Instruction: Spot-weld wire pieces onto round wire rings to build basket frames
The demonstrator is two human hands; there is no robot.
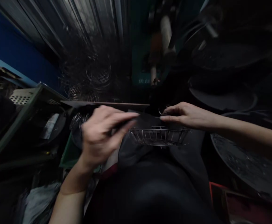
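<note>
Shiny thin wire, a boxy openwork basket over the dark cloth lap! Left hand, blurred, narrows at its left end; right hand pinches narrowly just beyond its right half; whether either grips anything, I can't tell.

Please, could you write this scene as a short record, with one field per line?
View: head camera, dark and blurred
Centre: low grey metal wire basket above the dark-clothed lap
Left hand: beside the basket's left end, strongly blurred; grip unclear
Right hand: thumb and forefinger close together above the basket; anything held unclear
Left side: bright green plastic bin
Right side: large round dark tub
Upper left: flat blue panel
</note>
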